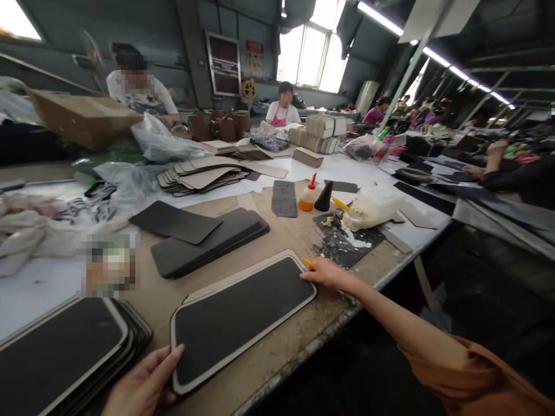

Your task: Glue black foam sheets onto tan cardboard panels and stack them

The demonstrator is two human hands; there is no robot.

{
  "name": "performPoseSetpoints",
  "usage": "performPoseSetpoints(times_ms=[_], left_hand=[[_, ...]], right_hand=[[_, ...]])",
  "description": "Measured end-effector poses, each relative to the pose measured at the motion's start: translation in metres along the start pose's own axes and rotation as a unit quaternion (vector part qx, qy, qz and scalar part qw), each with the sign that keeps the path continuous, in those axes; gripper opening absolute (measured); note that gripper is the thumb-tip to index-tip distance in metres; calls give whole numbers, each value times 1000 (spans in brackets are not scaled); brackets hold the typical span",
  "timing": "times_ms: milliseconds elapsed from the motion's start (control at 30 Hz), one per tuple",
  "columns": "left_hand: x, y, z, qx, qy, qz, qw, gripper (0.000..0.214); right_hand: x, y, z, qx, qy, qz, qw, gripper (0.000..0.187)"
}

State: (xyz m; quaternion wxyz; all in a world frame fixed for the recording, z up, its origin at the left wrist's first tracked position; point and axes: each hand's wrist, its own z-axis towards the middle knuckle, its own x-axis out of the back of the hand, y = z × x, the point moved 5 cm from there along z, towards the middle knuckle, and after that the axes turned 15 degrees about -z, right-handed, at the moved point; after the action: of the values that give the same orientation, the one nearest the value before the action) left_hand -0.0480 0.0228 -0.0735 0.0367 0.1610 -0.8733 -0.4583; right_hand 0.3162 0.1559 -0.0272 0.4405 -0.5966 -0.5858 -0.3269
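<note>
A dark panel with rounded corners and a pale border (243, 315) lies in front of me, with another pale-edged sheet showing along its far side. At its near left corner, my left hand (150, 378) is closed, thumb on top and fingers at the edge. My right hand (325, 273) is closed at the panel's right end, fingertips on the border. A thin yellow stick (309, 263) pokes out of that hand; its other end is hidden. Left of the panel is a stack of similar bordered panels (56, 358). Plain dark panels (212, 240) lie overlapped just beyond.
A glue-smeared dark board (347, 245) carries a plastic bag (375, 205) and a yellow tool (340, 203). Nearby stand a bottle of orange liquid (307, 196) and a black cone (324, 196). Stacked pale pieces (203, 173) lie farther back. People work around the table.
</note>
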Motion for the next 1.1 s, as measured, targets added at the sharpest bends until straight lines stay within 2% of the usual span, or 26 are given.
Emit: performPoseSetpoints(times_ms=[100, 200, 300, 433, 667, 867, 1100], left_hand=[[-12, 12, -12, 2, 3, -7, 1000, 61], [-20, 24, -23, -23, 24, -2, 999, 59], [-26, 30, -26, -57, 19, -4, 998, 50], [-26, 29, -24, -64, 35, -14, 997, 43], [-26, 32, -26, -68, 44, -16, 997, 40], [-27, 33, -29, -48, 34, -4, 998, 44], [-25, 26, -23, -16, 37, 7, 999, 52]], right_hand=[[-4, 3, 4, 7, 0, -6, 1000, 23], [-5, 3, 4, 18, 1, -12, 1000, 23], [-6, 1, 5, 31, 0, -19, 999, 23], [-5, 3, 10, 28, 11, -33, 999, 23], [-10, 6, 16, 20, -22, -38, 999, 27], [-6, 2, 10, 37, -1, -30, 999, 23], [-6, 1, 6, 29, -11, -22, 999, 23]])
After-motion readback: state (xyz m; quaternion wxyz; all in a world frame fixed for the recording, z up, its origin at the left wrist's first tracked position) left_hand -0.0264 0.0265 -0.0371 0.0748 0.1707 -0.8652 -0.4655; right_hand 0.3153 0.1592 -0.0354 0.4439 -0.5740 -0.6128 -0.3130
